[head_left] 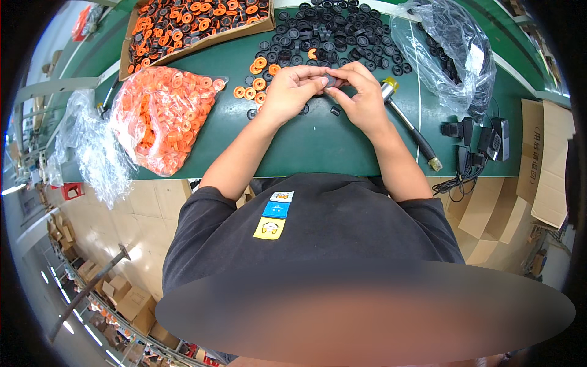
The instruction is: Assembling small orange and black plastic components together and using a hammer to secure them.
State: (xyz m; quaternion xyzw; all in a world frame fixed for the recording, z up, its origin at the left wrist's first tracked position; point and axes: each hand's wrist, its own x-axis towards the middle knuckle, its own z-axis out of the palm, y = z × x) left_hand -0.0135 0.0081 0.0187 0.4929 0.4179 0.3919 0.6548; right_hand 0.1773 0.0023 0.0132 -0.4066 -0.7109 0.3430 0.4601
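Observation:
Over the green worktable (pixel 318 150), my left hand (pixel 290 92) and my right hand (pixel 361 98) meet at the fingertips. Pinched between them is a small black round cap (pixel 331 80), partly covered by the fingers. Loose orange caps (pixel 249 93) lie beside my left hand. Just beyond both hands spreads a heap of black round caps (pixel 361 41). A small black piece (pixel 335 111) rests on the table below my fingers. To the right of my right hand lies a hammer (pixel 411 122) with a dark handle and yellowish ends.
At the back left stands a cardboard box (pixel 202 44) of orange and black parts. A clear bag of orange caps (pixel 168 119) sits at left, beside crumpled plastic (pixel 92 144). Back right holds a bag of black parts (pixel 449 55). Black adapters with cables (pixel 483 144) lie near the right edge.

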